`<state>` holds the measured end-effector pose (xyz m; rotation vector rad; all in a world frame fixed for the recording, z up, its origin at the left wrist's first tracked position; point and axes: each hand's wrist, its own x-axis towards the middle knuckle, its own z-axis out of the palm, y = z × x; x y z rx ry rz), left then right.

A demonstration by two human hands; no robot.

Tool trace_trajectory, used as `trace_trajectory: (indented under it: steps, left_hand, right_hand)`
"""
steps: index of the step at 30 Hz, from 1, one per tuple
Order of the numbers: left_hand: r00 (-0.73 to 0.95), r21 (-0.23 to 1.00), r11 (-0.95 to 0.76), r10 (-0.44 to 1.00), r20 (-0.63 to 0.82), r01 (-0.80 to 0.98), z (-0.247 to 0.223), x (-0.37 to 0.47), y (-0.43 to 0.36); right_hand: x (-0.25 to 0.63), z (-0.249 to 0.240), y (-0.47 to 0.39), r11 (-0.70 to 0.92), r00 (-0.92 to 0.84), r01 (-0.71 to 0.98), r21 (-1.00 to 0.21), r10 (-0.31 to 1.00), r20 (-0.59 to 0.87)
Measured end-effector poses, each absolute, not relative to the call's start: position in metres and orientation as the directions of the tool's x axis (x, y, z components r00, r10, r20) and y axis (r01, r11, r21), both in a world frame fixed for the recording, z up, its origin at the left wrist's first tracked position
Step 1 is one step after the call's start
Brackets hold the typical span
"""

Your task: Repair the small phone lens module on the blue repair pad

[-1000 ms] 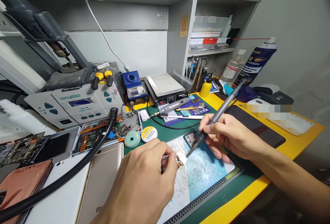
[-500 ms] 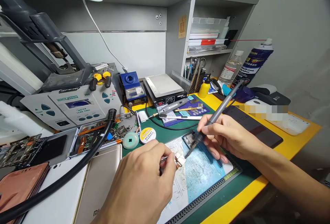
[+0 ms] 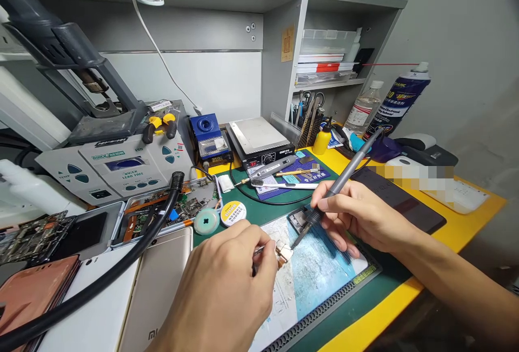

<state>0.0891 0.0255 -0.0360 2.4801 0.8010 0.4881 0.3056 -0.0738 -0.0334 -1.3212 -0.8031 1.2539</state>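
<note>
In the head view my left hand (image 3: pixel 231 276) is closed, its thumb and fingers pinching a metal tool (image 3: pixel 258 250), mostly hidden, beside a small white and copper-coloured part (image 3: pixel 285 252). My right hand (image 3: pixel 344 211) grips a grey soldering iron (image 3: pixel 344 173) like a pen. The iron's tip points down to the left, at or very near the right edge of the small part; contact is too small to tell. Beneath both lies a worn blue and white work mat (image 3: pixel 320 271). A small dark metal piece (image 3: pixel 299 220) sits just left of the iron's grip.
Left are a hot-air station (image 3: pixel 121 165), a black hose (image 3: pixel 141 249), circuit boards (image 3: pixel 194 200) and phone shells (image 3: pixel 158 281). Behind stand a blue iron stand (image 3: pixel 208 141) and a heating plate (image 3: pixel 261 138). A dark phone (image 3: pixel 397 195), a yellow bottle (image 3: pixel 322 140) and a spray can (image 3: pixel 399 100) are right.
The view has shifted very slightly. Both hands keep nearly the same pose, with the iron's tip still by the small part.
</note>
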Motion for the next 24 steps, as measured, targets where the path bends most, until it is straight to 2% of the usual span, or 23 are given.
trace_trajectory:
  steps: [24]
  left_hand:
    - [0.762, 0.526, -0.719, 0.619, 0.19, 0.453, -0.0364, 0.0914, 0.0241]
  right_hand:
    - [0.3042, -0.0324, -0.074, -0.191, 0.221, -0.181, -0.965, 0.948, -0.229]
